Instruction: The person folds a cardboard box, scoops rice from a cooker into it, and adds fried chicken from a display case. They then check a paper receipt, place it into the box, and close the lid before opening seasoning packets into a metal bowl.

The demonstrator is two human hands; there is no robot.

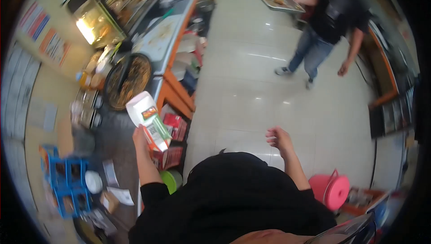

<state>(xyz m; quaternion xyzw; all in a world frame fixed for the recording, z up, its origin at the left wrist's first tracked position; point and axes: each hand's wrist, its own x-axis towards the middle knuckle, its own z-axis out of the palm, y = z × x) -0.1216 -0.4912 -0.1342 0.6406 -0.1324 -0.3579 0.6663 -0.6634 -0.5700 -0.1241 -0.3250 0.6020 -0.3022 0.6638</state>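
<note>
Your left hand (141,139) clamps the carton (148,116) low; looks light, crushable, so grip edges; right hand (278,137) empty, half-open.

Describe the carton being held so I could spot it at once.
Start at the long orange-edged counter. Below its round dark pan, the left hand holds up the carton. It is white, printed orange and green, unlike the red packs beneath.

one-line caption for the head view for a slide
Left hand holds a white carton by the counter, right hand over tiled floor, a person beyond.
</note>
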